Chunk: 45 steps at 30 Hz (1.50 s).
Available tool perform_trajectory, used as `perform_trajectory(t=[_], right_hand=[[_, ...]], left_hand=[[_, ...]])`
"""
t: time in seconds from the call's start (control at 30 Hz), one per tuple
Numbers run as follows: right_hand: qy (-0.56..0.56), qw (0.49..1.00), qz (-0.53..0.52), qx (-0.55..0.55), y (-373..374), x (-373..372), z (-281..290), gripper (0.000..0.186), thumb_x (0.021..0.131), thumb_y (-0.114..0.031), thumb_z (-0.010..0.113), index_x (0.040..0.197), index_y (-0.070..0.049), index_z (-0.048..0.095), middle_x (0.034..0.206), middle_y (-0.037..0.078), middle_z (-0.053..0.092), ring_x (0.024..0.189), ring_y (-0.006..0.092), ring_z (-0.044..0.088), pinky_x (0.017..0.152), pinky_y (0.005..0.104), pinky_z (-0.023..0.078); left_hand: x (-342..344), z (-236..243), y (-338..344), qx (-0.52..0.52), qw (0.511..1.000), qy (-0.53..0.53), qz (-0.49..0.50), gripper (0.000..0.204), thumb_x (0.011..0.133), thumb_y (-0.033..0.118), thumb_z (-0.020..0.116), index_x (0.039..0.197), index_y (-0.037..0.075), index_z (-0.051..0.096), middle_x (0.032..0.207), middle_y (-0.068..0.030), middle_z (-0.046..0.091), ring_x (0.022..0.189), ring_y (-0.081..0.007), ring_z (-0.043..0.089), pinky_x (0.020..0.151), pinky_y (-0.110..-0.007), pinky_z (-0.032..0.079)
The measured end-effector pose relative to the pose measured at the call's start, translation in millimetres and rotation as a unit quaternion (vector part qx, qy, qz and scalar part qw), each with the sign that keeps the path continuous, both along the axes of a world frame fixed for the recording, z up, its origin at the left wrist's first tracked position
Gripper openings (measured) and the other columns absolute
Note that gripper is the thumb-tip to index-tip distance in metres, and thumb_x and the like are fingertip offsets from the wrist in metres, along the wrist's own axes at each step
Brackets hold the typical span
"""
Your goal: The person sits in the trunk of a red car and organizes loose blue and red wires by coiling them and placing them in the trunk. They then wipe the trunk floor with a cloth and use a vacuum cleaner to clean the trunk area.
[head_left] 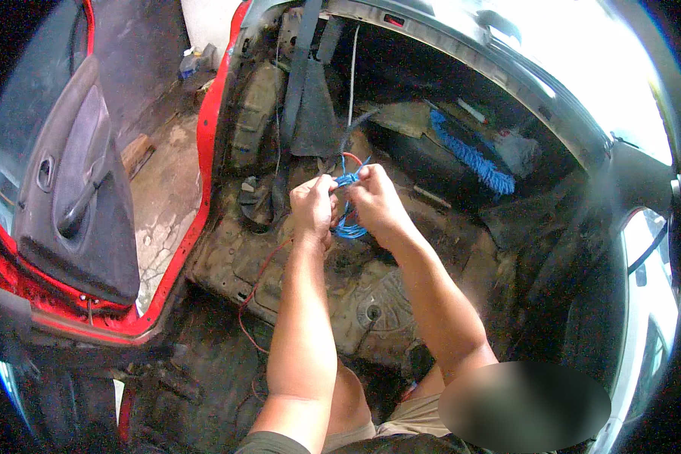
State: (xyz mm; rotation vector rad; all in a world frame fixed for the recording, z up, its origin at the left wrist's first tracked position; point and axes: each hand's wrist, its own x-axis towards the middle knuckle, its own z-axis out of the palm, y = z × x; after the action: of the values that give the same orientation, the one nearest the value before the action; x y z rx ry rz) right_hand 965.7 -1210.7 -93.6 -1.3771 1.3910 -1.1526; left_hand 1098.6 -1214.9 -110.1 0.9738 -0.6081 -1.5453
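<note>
A wide fisheye, the left of a pair on the person's head, looks steeply down and forward over the car floor [238,261]. The forearms [306,310] rise from the lower edge, near the lens; the left hand [314,204] and right hand [382,208] sit close to mid-view, farther off. The door [83,197] stands at the left, and straight edges bow toward a dark, round rim.

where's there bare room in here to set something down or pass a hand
The metal floor looks bare between the red frame and red wire, and right of the right forearm. It's crowded around the left hand, right hand and blue wire; ahead, a blue duster takes up room.
</note>
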Motion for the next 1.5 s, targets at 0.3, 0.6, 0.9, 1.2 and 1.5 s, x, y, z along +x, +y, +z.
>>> perform_trajectory(t=[0.3, 0.6, 0.9, 1.2, 1.5], right_hand=[[0.211, 0.953, 0.093, -0.199, 57.1, 10.9, 35.8, 0.016, 0.093, 0.0, 0.055, 0.103, -0.004, 0.043, 0.078, 0.016, 0.052, 0.067, 0.0291, 0.054, 0.061, 0.0378, 0.044], [0.135, 0.972, 0.151, -0.122, 70.2, -20.2, 38.7, 0.013, 0.096, 0.003, 0.049, 0.107, -0.003, 0.045, 0.087, 0.011, 0.056, 0.073, 0.019, 0.054, 0.066, 0.0323, 0.047], [0.266, 0.917, 0.294, -0.048, 105.6, -12.8, 22.7, 0.017, 0.093, 0.0, 0.051, 0.109, -0.002, 0.046, 0.089, 0.023, 0.06, 0.081, 0.045, 0.062, 0.072, 0.0469, 0.051], [0.261, 0.883, 0.38, -0.089, 119.4, -20.7, 17.2, 0.021, 0.087, -0.001, 0.055, 0.107, -0.003, 0.049, 0.083, 0.018, 0.063, 0.074, 0.0423, 0.065, 0.066, 0.0497, 0.053], [0.212, 0.863, 0.45, -0.085, 118.8, -27.4, 18.8, 0.025, 0.086, 0.0, 0.057, 0.109, -0.004, 0.049, 0.082, 0.018, 0.063, 0.076, 0.0418, 0.064, 0.065, 0.0491, 0.051]], left_hand=[[-23.6, -6.6, -2.4, -0.151, 0.981, -0.047, 0.113, 0.015, 0.093, 0.008, 0.061, 0.089, -0.002, 0.072, 0.071, 0.0042, 0.061, 0.057, -0.0025, 0.048, 0.049, -0.022, 0.033], [-27.7, -10.5, -9.5, -0.152, 0.982, 0.077, 0.076, 0.012, 0.094, 0.004, 0.057, 0.098, 0.0, 0.067, 0.074, 0.0043, 0.054, 0.06, -0.0039, 0.046, 0.047, -0.021, 0.033], [-25.5, 3.4, 6.1, -0.128, 0.988, 0.086, -0.009, 0.016, 0.104, 0.012, 0.054, 0.11, 0.001, 0.064, 0.079, 0.0003, 0.06, 0.069, -0.0074, 0.061, 0.061, -0.025, 0.059], [-31.8, 7.1, 18.5, -0.106, 0.99, -0.003, -0.089, 0.017, 0.105, 0.018, 0.055, 0.111, 0.005, 0.065, 0.067, 0.0086, 0.047, 0.054, -0.0012, 0.039, 0.045, -0.02, 0.032], [-41.8, 8.2, 22.1, -0.052, 0.978, 0.151, -0.134, 0.008, 0.104, 0.017, 0.054, 0.108, 0.011, 0.053, 0.076, 0.0001, 0.052, 0.052, -0.0052, 0.04, 0.043, -0.022, 0.03]])
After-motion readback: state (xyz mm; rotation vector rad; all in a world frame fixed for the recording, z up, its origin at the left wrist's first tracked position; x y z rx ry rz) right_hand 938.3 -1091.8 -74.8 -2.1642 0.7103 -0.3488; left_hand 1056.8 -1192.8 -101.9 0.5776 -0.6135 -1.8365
